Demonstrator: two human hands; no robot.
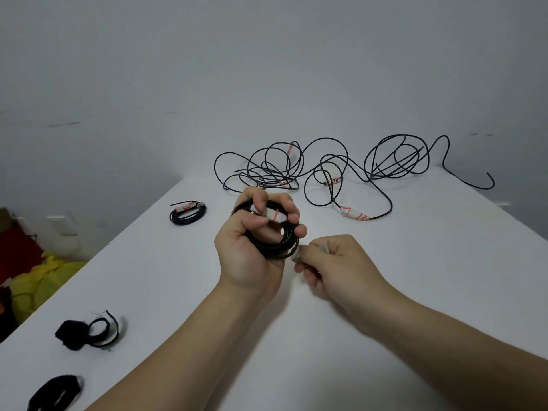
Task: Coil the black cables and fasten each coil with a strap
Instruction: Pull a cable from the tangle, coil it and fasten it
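The person holds the coil of black cable above the middle of the desk, raised off its surface. The ring is tilted with its open face turned up towards the camera. Its slightly oval outline runs from upper left to lower right. A white tagged cable end with red marks lies across the top of the ring, its long axis nearly level and pointing to the right.

The left hand has its palm towards the camera. Its fingers are curled tightly over the ring's far side and its thumb presses on the tagged end, so the coil is gripped firmly. Its forearm rises from the near edge of the desk.

The right hand sits just beside the coil's lower right rim with its back turned up and its fingers curled in. It pinches a small grey strip that touches the coil there. How far the strip passes round the cable cannot be told.

A finished coil with a grey band lies near the left edge. Loose black cables sprawl in tangled loops along the far edge, and one white tag lies nearer the middle. Two black straps lie by the near left corner.
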